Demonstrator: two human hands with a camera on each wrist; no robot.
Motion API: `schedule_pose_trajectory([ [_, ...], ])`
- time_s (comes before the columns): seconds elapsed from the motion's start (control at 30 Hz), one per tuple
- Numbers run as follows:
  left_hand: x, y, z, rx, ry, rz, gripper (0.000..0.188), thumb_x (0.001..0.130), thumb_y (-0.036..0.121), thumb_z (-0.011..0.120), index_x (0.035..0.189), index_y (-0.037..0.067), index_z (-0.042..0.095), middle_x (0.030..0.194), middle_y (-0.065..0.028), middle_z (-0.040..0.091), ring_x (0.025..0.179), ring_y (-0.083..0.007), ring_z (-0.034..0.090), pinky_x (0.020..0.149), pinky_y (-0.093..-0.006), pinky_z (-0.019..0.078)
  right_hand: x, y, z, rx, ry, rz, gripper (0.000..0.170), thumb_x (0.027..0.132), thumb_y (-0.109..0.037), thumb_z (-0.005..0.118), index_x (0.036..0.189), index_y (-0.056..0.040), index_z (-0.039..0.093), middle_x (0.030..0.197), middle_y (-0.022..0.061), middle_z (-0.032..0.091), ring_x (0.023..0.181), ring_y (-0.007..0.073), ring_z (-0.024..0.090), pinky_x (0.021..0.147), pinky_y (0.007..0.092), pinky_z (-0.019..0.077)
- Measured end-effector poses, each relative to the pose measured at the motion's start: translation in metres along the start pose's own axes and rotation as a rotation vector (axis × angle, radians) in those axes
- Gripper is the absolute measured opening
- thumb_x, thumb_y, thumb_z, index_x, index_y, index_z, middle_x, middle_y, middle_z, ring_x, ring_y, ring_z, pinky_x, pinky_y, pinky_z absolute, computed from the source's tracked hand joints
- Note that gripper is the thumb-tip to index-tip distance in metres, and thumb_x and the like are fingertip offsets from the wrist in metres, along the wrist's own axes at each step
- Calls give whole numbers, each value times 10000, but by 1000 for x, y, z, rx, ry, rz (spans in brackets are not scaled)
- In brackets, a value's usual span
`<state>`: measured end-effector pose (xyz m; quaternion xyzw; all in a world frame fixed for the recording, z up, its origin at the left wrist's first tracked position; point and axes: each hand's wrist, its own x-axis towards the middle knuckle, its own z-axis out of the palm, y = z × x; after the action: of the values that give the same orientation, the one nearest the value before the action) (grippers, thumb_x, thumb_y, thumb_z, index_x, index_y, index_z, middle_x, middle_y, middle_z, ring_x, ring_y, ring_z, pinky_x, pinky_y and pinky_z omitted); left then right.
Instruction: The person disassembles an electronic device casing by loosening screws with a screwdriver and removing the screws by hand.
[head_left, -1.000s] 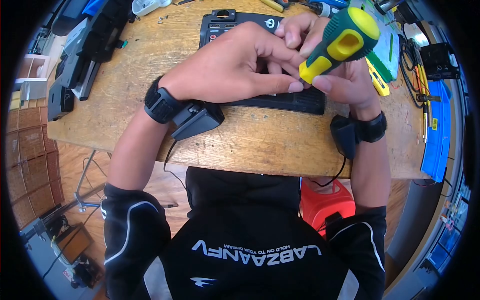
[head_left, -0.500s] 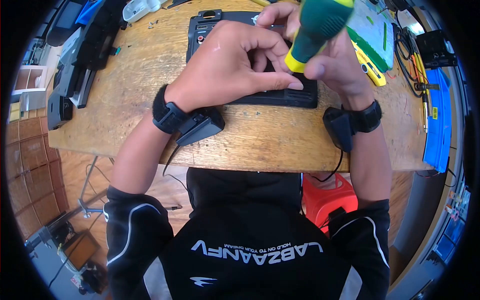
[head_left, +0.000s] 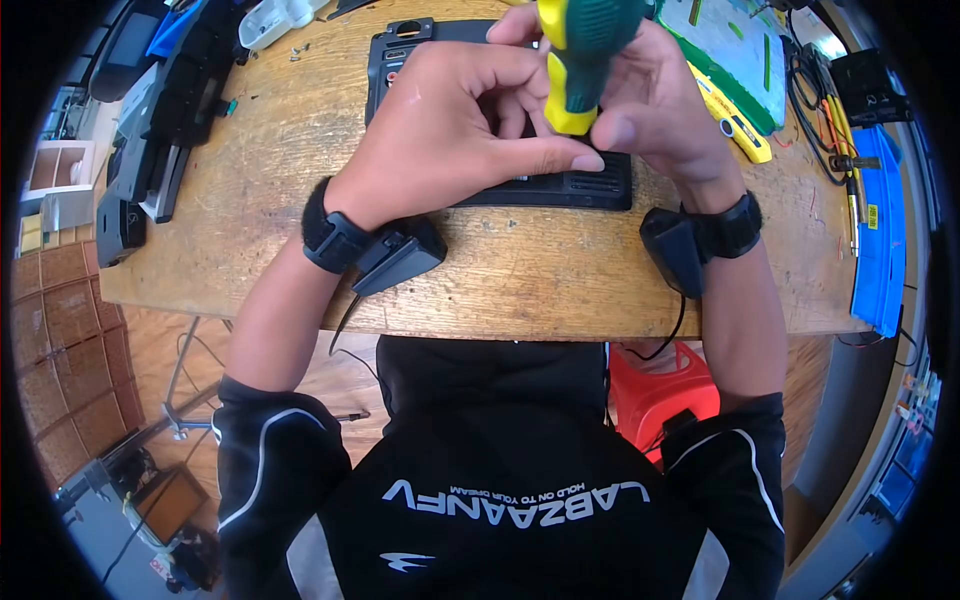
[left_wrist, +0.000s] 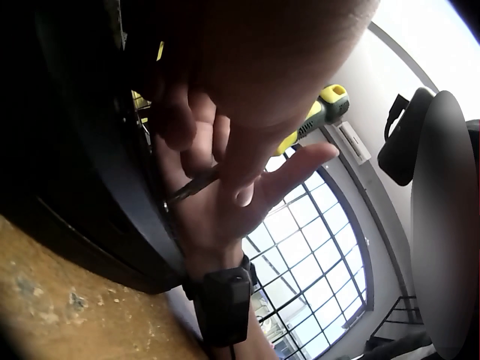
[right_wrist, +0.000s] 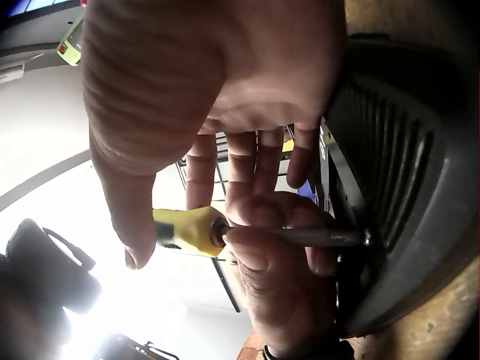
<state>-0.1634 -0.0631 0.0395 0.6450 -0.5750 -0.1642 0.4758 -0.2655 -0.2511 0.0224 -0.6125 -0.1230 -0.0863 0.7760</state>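
A black device [head_left: 603, 186] with a slotted grille lies under both hands. Over it stands a green and yellow screwdriver [head_left: 597, 45]. My left hand [head_left: 430, 135] pinches its metal shaft [right_wrist: 330, 238] between thumb and fingers, low down; the tip meets the device [right_wrist: 442, 169] beside the grille. Around the handle [right_wrist: 196, 231] is my right hand [head_left: 672, 118], its thumb and fingers spread fairly straight on either side, not curled round it. The left wrist view shows the thumb of the right hand [left_wrist: 225, 214] standing apart from the handle [left_wrist: 326, 109].
A yellow cutter [head_left: 735, 120] and a green-edged board [head_left: 735, 55] lie to the right, with cables and a blue tray [head_left: 880, 230] beyond. Black equipment [head_left: 185, 100] stands at the left. A white container [head_left: 268, 22] and small screws [head_left: 297, 52] are at the back left.
The screwdriver has swung from a rightward lean to more upright, its handle moving left and away. The right hand has followed to the left; the device appears slightly further left in view.
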Motion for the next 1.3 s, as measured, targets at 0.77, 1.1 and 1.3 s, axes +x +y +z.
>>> schedule_pose_trajectory([
  [0.77,-3,1,-4,-44,-78,-40,207,825,162,874,918,18,757,613,13,614,540,-33,521,517,-213,398,1,-8,1,86,-119,3,625,718,-61,920,1272,24,644,1144,79,718,1073,169,677,1036,349,492],
  [1.1,-3,-2,-3,27,-47,69,211,808,164,894,906,41,754,614,25,605,549,-35,533,516,-209,387,-1,3,-7,51,-102,-28,640,698,-90,917,1270,15,648,1223,111,694,1125,201,661,1052,361,490],
  [1.3,-4,1,-2,-9,-33,34,204,821,160,891,861,30,738,625,32,615,559,-32,546,509,-207,388,-2,1,-1,38,-6,0,608,721,-104,910,1257,18,651,1230,108,693,1130,198,664,1056,373,495],
])
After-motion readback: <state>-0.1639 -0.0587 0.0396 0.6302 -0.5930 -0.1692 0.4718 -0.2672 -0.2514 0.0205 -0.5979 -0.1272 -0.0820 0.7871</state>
